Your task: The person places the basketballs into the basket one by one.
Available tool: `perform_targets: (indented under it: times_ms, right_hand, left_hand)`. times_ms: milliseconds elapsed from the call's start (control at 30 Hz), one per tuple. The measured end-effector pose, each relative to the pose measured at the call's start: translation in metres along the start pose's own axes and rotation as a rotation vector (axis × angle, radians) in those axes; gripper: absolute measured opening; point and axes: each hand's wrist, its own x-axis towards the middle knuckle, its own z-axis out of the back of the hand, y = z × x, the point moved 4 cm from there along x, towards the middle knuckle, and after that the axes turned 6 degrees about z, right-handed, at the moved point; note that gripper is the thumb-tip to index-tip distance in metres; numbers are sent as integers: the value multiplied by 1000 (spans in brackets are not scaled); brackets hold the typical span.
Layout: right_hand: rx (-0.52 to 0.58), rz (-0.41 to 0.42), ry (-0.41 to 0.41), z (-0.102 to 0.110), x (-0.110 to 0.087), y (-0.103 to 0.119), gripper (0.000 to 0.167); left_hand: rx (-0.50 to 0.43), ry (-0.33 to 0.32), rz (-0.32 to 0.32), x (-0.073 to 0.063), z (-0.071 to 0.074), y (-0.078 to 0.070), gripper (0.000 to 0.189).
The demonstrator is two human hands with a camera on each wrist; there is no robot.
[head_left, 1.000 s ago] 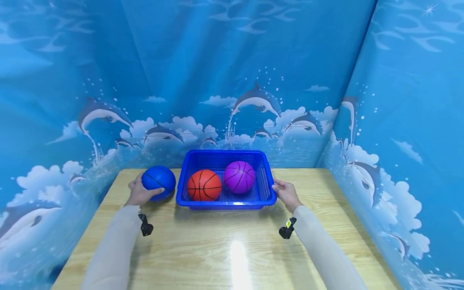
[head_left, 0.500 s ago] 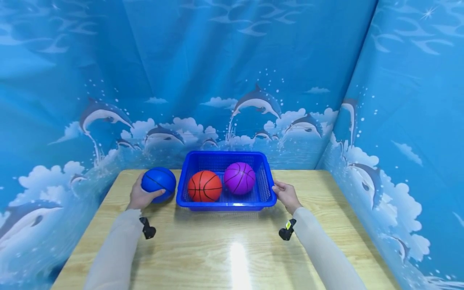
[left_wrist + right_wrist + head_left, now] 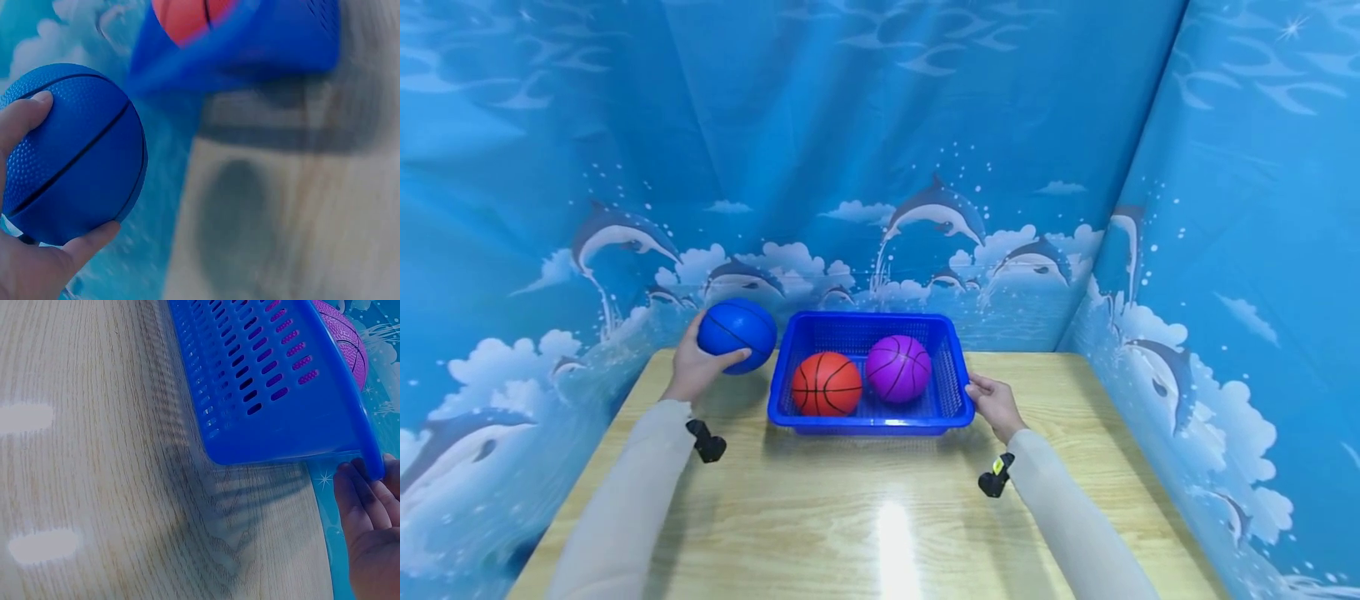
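A blue basketball [image 3: 739,333] is held up off the table by my left hand [image 3: 695,367]. In the left wrist view the thumb and a finger of that hand wrap the ball [image 3: 81,156], and its shadow lies on the wood below. My right hand [image 3: 996,406] pinches the right rim of a blue plastic basket [image 3: 880,422]. The right wrist view has those fingers [image 3: 362,500] under the rim, with the thumb partly cut off at the frame's edge. Inside the basket sit an orange-red basketball [image 3: 827,384] on the left and a purple basketball [image 3: 898,369] on the right.
The basket stands on a wooden table [image 3: 820,508], near its back edge. Blue curtains [image 3: 850,108] printed with dolphins and clouds rise behind the table and at both sides. A black wrist camera [image 3: 706,442] is strapped to the left sleeve.
My left hand has lifted the blue basketball off the table, upward and slightly to the right. The right hand, the basket and the two balls in it stay in place.
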Motion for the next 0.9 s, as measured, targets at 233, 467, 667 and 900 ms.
perform_targets:
  times_ms: [233,467,667,900]
  right_hand:
    - [13,18,-10,-1,2,1,42]
    - [11,17,-15,-1,1,0,42]
    - [-1,33,-11,0,1,1,42]
    - [-4,28,-16,0,2,0,41]
  left_hand:
    - [-63,-10,-111,9,-25,-44,107]
    - [-131,-21,-134,10,-69,-72,105]
    - [-206,-21,-103,9,-102,-77,103]
    - [-177,24,-74,9,-129,-77,103]
